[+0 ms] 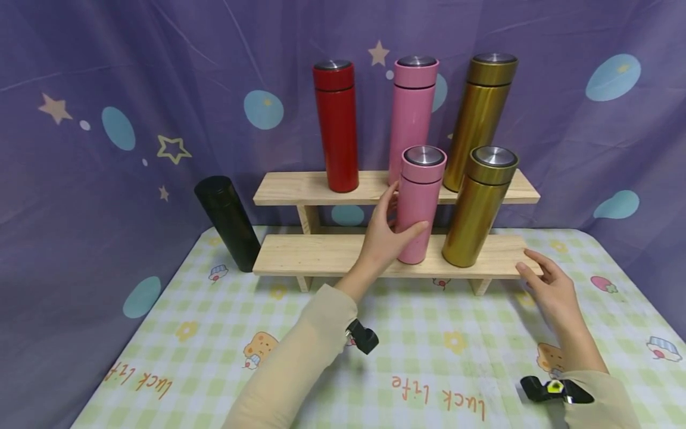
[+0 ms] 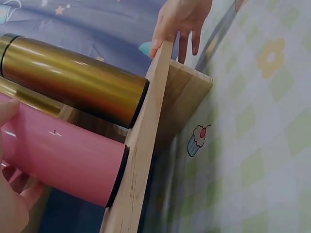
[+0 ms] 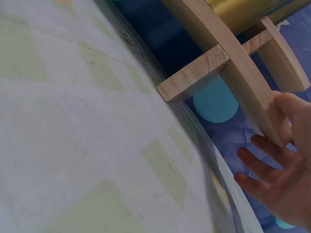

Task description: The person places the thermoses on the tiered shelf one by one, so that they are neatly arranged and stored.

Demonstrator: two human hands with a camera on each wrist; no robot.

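Observation:
My left hand grips a pink thermos bottle on the lower board of a wooden two-tier shelf. The thumb lies across the front and the other fingers reach round the left side. In the left wrist view the pink bottle's black base meets the board. A gold thermos bottle stands just to its right. My right hand holds the right end of the lower board, with the thumb on top and other fingers below and beyond the end.
On the upper board stand a red bottle, another pink bottle and another gold bottle. A black bottle stands on the checked tablecloth, left of the shelf. Behind hangs a purple curtain.

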